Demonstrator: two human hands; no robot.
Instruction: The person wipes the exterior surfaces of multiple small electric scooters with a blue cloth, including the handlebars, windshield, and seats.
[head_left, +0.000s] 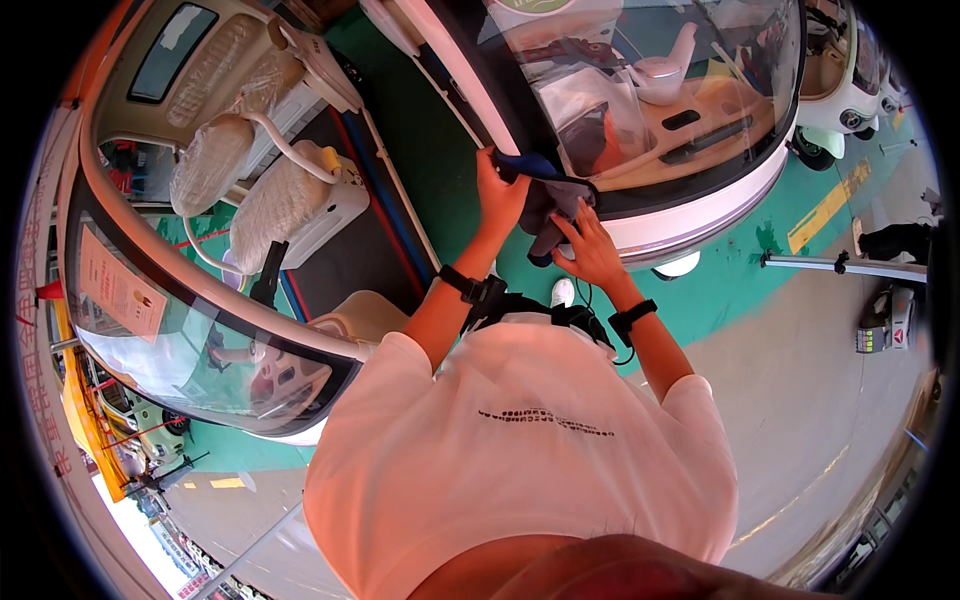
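In the head view, a dark grey and navy cloth (553, 201) hangs bunched in front of me, beside the lower windshield corner of a small white vehicle (667, 232). My left hand (501, 193) grips its upper left part, next to the white windshield pillar (469, 86). Against the cloth's right side are the fingers of my right hand (594, 246), somewhat spread, with the thumb near its lower end. Both wrists wear black bands. Whether the cloth touches the vehicle's body, I cannot tell.
Left stands another open-sided small vehicle (217, 300) with plastic-wrapped seats (274, 202). A gap of green floor (409, 135) separates the two vehicles. At right are a metal bar (840, 264), a person's dark-clothed leg (896, 244) and a grey box-like object (889, 322). A cable hangs near my right wrist.
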